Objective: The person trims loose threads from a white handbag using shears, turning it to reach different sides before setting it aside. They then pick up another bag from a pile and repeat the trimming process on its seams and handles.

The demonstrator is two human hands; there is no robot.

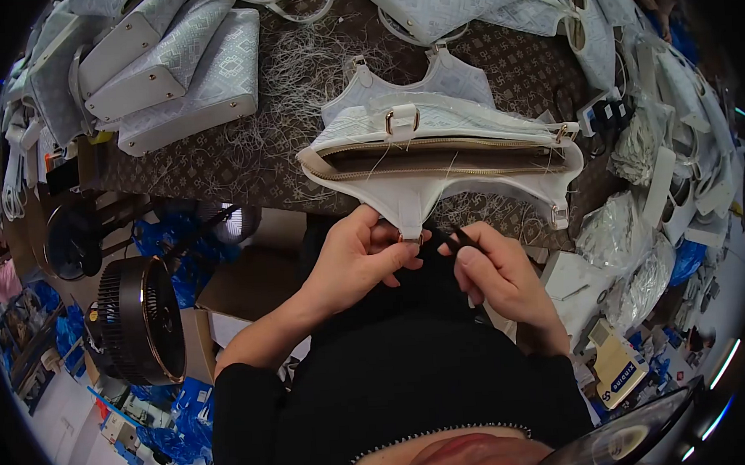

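A white handbag (404, 189) lies with its long zipped opening facing up, the zip parted and a brown lining showing. My left hand (365, 254) pinches the end of the bag's near strap tab, beside a small metal ring. To its right, my right hand (501, 272) holds a small dark tool (465, 239), its tip pointing toward the tab; the tool's exact kind is hard to make out against the black clothing. Loose pale threads hang from the bag. A gold buckle (402, 121) sits on the bag's far side.
Several white patterned bags (205, 90) are stacked at the upper left, with more along the top and right. Cut threads (296, 68) litter the brown patterned table (217, 169). A black fan (141, 320) stands at the left. Plastic-wrapped pieces (613, 237) lie right.
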